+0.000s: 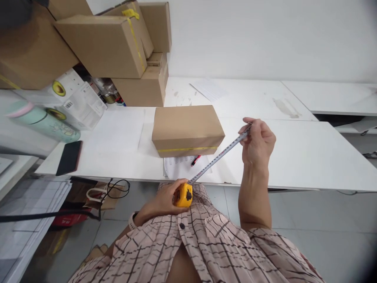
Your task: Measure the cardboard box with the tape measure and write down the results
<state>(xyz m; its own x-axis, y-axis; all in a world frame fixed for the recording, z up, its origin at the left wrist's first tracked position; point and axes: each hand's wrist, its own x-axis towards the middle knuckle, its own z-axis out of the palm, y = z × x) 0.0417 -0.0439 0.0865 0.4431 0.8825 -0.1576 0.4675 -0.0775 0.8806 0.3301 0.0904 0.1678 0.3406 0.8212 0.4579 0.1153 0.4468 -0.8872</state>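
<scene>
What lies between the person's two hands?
In the head view, a tape measure's blade runs from its yellow case in the left hand to the right hand.

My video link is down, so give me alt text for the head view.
A person's left hand holds a yellow tape measure while the right hand pinches its extended blade. Beside the blade, a cardboard box sits on a white table.
</scene>
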